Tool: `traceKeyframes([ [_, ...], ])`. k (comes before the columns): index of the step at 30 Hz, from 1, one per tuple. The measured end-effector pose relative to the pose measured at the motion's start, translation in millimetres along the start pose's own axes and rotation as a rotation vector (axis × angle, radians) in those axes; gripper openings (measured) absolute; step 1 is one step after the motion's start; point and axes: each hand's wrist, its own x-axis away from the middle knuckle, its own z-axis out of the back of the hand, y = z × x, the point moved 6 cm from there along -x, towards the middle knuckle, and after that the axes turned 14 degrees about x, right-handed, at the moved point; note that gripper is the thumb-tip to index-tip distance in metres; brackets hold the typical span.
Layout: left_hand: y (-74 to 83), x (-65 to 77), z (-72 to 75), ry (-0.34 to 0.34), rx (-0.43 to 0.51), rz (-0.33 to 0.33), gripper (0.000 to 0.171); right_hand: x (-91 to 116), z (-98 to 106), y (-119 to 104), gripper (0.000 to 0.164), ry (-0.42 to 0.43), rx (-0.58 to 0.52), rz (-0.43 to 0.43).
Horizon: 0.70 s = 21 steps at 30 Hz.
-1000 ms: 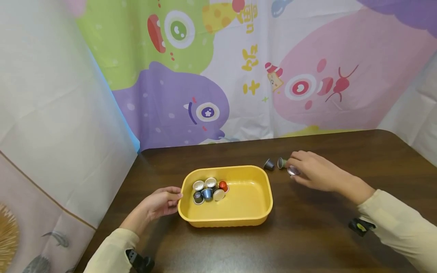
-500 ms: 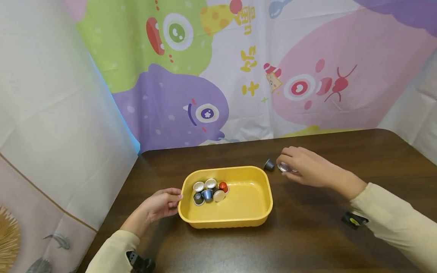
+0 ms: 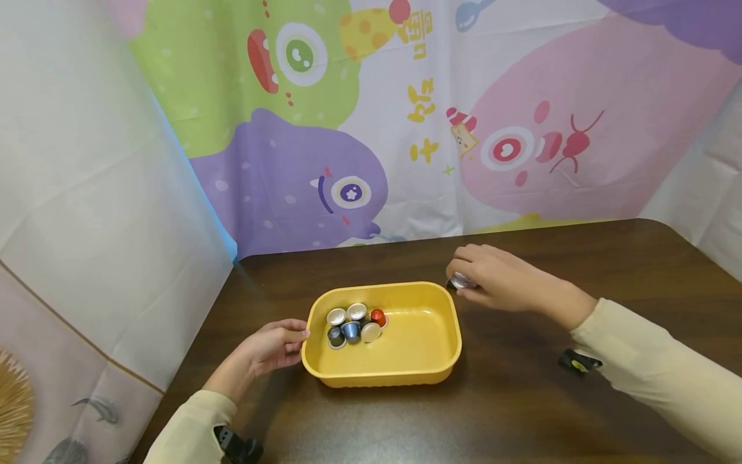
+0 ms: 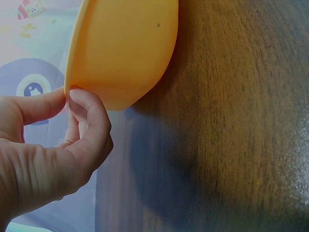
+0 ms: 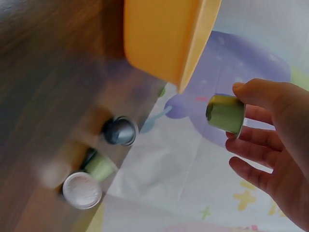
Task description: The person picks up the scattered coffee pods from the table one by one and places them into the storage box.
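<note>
Yellow tray point(image 3: 414, 345) sits flat abt ctr of head view! R hand point(image 3: 504, 280) pinches green capsule point(image 5: 226, 113), just off tray's far-right corner; L hand point(image 3: 275, 348) grips left rim, thumb n' fingers. Capsules point(image 3: 351, 330) cluster in tray's left end; three loose capsules point(image 5: 100, 167) lie outside, blurry, R-wrist cam.

The left hand point(image 3: 274, 346) pinches between its thumb point(image 4: 43, 107) and bent forefinger point(image 4: 95, 108), while the right arm point(image 3: 655, 367) is stretched farther forward, and the right hand point(image 3: 498, 277), its back turned upward, pinches with thumb and fingers point(image 5: 260, 138).
</note>
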Motion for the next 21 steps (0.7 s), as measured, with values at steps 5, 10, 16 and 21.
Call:
traceKeyframes([
  [5, 1.3, 0.3, 0.0, -0.009, 0.0, 0.0, 0.015, -14, 0, -6, 0.019, -0.053, -0.008, 0.004],
  [10, 0.6, 0.3, 0.0, -0.011, 0.004, -0.002, 0.015, -27, 0, -14, 0.02, -0.13, -0.018, 0.015],
  [16, -0.5, 0.4, -0.5, -0.009, 0.007, 0.0, 0.016, -42, -4, -23, 0.021, -0.198, -0.025, 0.04],
  [21, 0.4, 0.6, -1.2, -0.009, -0.001, -0.002, 0.016, -54, -7, -28, 0.02, -0.233, -0.054, 0.064],
])
